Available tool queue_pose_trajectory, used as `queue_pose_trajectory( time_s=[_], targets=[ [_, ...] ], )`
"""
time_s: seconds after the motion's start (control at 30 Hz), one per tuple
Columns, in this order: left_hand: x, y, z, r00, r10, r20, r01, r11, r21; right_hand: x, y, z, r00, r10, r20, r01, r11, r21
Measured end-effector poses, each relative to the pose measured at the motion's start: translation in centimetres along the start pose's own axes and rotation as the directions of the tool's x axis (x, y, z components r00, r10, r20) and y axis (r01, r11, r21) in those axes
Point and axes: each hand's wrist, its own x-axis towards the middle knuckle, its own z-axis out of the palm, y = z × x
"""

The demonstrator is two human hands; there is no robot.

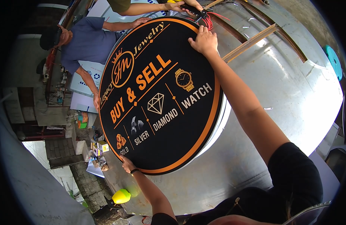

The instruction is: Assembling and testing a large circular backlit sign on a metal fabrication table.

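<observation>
The shiny metal desk [289, 93] spans the right, paving [89, 189] lower left; left hand [128, 165] clamps the central round sign [161, 88], right hand [205, 40] spreads over its upper edge.

Touches the lower-left rim of a round black sign [143, 120] with the left hand [128, 165], just above a dark wristband [134, 171], and the upper-right edge with the spread right hand [205, 40]. Shares it with a co-worker [86, 47] in a blue-grey shirt and dark cap [49, 38], likewise touching the rim. On its face, bears an orange border [210, 129], a gold watch [184, 80] and a pale diamond [155, 104]. Overlaps a shiny metal tabletop [292, 93], near brown metal bars [251, 43], red wires [208, 23] and another person's hands [174, 5] at the top.
</observation>
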Motion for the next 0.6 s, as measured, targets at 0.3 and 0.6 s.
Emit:
queue_pose_trajectory(
  time_s=[0.3,0.6],
  targets=[
    [-0.02,0.18,-0.04,1.000,-0.010,-0.010,0.011,0.999,0.033,-0.06,-0.01,-0.06,1.000,0.001,0.008,-0.001,1.000,-0.012],
    [0.04,0.19,0.02,0.999,-0.035,-0.021,0.035,0.999,0.019,0.05,0.00,0.24,1.000,0.000,-0.017,-0.001,1.000,-0.017]
  ],
)
